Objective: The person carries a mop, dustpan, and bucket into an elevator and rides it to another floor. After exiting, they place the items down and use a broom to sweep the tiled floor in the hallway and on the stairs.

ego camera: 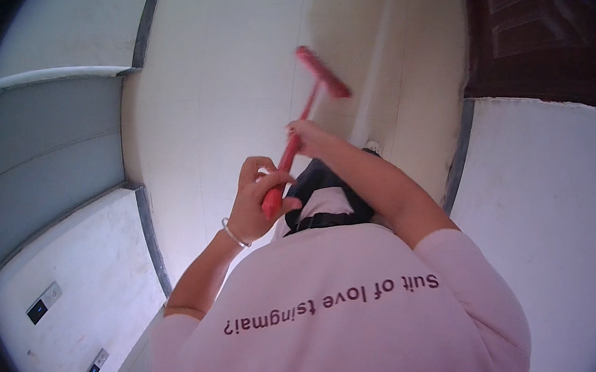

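A red broom crosses the middle of the view, its stick running from near my waist out toward the floor. The wide red broom head [323,73] is blurred, and its bristles cannot be made out. Around the upper end of the stick [272,202] are the thumb and fingers of my left hand [258,195], which has a silver-coloured bangle at the wrist. My right hand [308,136] grips the stick farther down, closer to the head. Beneath my arms show dark trousers [318,180] and part of one shoe [373,146].
Pale floor tiles [223,67] stretch ahead between two white walls with dark grey skirting [461,149]. On the left is a grey door-like panel [49,141]. A dark red panelled door [544,54] stands at upper right. Switch panels [44,303] are on the lower left wall.
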{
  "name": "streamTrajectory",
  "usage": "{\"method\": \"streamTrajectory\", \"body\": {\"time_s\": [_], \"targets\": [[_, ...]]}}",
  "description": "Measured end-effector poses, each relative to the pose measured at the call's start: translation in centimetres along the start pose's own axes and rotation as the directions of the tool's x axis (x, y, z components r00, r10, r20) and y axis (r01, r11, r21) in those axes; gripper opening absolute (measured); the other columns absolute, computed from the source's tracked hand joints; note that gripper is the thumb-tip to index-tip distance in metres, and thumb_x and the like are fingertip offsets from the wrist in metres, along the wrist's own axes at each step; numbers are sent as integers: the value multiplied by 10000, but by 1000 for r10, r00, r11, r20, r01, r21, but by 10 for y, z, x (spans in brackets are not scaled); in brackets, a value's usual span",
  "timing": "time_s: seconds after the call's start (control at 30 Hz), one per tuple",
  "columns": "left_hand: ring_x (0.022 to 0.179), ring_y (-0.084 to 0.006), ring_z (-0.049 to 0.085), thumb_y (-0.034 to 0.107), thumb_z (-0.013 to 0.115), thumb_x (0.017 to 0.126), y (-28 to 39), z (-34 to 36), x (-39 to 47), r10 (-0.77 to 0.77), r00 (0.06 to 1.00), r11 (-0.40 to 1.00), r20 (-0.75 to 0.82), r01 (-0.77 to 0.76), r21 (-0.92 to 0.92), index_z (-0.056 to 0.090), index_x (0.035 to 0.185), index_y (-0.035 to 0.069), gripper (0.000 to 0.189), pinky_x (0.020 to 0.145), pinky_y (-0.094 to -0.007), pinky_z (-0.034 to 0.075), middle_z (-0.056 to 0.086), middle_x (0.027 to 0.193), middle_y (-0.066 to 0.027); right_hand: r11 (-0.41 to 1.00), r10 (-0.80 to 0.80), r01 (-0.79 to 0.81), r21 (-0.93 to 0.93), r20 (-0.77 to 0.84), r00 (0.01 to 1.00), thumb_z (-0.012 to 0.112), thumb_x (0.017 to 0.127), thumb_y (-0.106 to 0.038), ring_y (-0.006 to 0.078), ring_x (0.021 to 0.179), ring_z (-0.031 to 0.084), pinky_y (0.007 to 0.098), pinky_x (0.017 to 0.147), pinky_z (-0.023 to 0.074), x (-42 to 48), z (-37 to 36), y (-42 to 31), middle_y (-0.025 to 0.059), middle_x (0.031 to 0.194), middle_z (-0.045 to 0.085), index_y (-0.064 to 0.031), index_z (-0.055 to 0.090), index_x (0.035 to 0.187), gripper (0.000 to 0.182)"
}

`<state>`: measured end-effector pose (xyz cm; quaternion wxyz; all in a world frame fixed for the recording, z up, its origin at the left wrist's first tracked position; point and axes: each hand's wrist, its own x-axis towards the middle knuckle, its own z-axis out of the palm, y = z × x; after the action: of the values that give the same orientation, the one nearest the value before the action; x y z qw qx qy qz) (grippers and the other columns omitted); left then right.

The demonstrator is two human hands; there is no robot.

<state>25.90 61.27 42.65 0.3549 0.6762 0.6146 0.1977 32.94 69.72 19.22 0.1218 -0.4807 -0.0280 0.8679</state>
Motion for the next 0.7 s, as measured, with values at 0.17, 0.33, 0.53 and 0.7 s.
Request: {"method": "streamTrajectory", "body": {"time_s": [0.17, 0.33, 0.53, 0.7], "targets": [[857, -256, 451, 148, 710, 507, -16, 15, -4, 230, 955, 957, -185, -257, -138, 504, 705, 47, 304, 736, -325, 368, 504, 848, -76, 996, -30, 33, -81, 39, 999, 480, 694, -60, 168, 528, 457, 294, 490, 425, -6, 69, -4, 61, 588, 431, -22, 451, 685, 49], [691, -266, 470, 172, 673, 551, -3, 10, 23, 456, 873, 869, -174, -479, -123, 445, 654, 21, 293, 614, -320, 365, 499, 715, -102, 984, -161, 160, -81, -6, 987, 474, 687, -46, 168, 517, 461, 302, 492, 443, -40, 71, -35, 56, 550, 416, -12, 441, 669, 51], [682, -302, 461, 87, 642, 585, 9, 48, 71, 463, 884, 835, -57, -457, -306, 426, 652, 27, 234, 618, -333, 373, 477, 686, -122, 915, -381, 402, 25, -273, 883, 453, 680, -63, 182, 484, 451, 301, 441, 436, -37, -27, -79, 65, 568, 413, -17, 412, 726, 76], [949, -269, 468, 62, 637, 636, -25, 121, 133, 476, 876, 759, 73, -368, -537, 496, 786, 47, 206, 813, -316, 363, 501, 984, -137, 872, -485, 489, -30, -192, 853, 410, 741, -240, 201, 411, 362, 353, 375, 328, -16, -175, -113, 56, 498, 377, -93, 380, 687, 160]]}}
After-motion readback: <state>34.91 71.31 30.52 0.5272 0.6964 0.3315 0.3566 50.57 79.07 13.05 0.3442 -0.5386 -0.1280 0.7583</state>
